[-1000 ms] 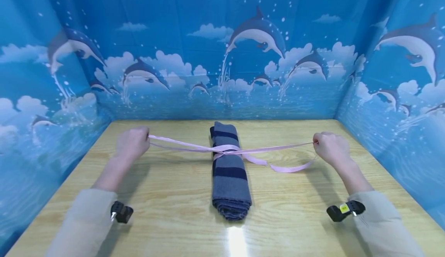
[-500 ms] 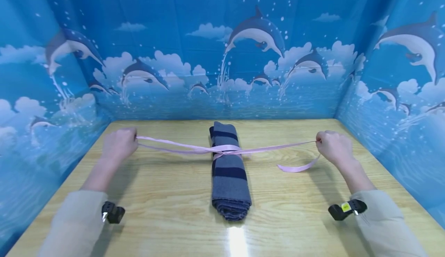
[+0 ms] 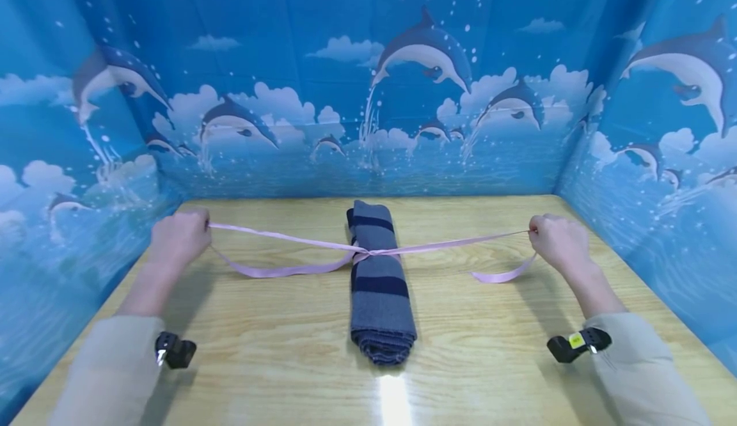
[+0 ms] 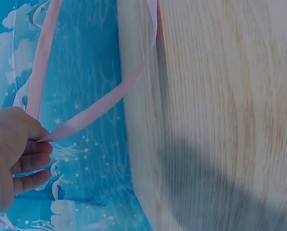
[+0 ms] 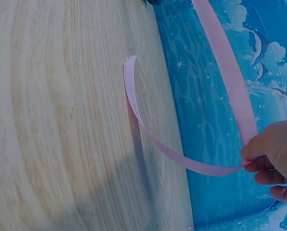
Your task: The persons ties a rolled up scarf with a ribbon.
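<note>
A rolled cloth (image 3: 380,314), grey with navy stripes, lies lengthwise in the middle of the table. A pink ribbon (image 3: 432,247) goes around it and crosses on top, in what looks like a knot. My left hand (image 3: 178,237) pinches the ribbon left of the roll; one strand is stretched, the other sags. In the left wrist view, both strands of ribbon (image 4: 93,110) meet at the thumb and index finger. Out to the right, my right hand (image 3: 558,240) pinches the taut other side. A short tail of ribbon (image 5: 170,151) curves from those fingers, its cut end free.
The wooden table (image 3: 276,336) spreads around the roll on both sides. A blue curtain (image 3: 322,48) printed with dolphins encloses the back, left and right edges. Each sleeve carries a small black wrist camera (image 3: 175,350).
My left hand has moved outward to the left, my right hand slightly to the right. The ribbon strand right of the roll has slipped away, and a sagging strand now hangs on the left.
</note>
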The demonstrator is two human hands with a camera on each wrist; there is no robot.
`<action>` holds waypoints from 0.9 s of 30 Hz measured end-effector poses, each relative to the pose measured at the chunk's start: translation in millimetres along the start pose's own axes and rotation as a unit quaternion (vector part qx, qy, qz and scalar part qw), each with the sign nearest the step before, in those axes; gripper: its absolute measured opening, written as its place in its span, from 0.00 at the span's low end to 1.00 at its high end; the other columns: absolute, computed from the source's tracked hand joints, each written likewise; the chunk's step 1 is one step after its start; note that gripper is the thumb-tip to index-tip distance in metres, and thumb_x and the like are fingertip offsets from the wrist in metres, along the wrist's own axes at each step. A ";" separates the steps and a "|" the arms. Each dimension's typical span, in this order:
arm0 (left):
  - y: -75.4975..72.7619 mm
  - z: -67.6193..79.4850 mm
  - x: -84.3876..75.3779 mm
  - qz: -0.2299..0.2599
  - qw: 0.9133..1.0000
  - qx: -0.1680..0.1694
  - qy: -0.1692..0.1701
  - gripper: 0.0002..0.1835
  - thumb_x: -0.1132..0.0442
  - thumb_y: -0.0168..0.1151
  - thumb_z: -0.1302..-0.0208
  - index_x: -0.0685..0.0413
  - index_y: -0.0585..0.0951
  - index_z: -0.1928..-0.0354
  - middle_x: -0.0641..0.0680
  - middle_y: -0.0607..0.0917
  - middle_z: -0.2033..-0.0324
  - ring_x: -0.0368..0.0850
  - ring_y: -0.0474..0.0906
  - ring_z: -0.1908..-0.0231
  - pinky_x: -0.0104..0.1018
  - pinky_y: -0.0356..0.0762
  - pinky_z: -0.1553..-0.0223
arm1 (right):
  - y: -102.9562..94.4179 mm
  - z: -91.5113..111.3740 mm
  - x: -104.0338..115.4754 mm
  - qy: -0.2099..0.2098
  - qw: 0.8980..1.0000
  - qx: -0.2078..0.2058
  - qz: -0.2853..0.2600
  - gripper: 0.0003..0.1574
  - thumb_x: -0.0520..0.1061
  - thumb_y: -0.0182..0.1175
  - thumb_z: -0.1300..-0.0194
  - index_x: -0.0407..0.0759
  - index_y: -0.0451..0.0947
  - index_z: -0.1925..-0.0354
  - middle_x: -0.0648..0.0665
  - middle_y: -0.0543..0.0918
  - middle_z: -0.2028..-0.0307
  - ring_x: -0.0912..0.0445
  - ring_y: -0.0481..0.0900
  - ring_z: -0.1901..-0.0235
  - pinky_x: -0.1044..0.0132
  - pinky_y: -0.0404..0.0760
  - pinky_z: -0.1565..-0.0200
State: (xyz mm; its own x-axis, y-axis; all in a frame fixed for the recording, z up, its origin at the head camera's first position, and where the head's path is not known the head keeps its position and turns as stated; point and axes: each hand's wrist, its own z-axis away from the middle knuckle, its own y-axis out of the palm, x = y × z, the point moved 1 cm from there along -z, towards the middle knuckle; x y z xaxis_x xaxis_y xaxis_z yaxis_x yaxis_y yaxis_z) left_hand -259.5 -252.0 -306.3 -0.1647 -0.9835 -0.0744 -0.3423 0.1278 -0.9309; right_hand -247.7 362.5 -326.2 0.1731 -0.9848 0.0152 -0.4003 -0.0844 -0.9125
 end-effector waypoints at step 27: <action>-8.0 8.5 28.9 -0.006 0.999 0.050 -0.007 0.04 0.73 0.48 0.48 0.67 0.73 0.73 0.60 0.74 0.82 0.56 0.71 0.82 0.50 0.68 0.83 | -10.1 -0.1 -24.4 0.059 0.996 0.071 0.011 0.11 0.38 0.53 0.43 0.36 0.81 0.65 0.33 0.82 0.67 0.35 0.77 0.71 0.47 0.70 0.81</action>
State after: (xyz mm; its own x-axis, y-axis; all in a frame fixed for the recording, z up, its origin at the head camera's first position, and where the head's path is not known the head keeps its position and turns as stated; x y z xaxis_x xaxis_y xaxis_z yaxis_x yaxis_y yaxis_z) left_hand -253.7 -282.5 -304.1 -0.1479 -0.9868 -0.0666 -0.2501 0.1025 -0.9628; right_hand -248.0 387.4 -317.3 0.0562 -0.9978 0.0346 -0.2696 -0.0485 -0.9617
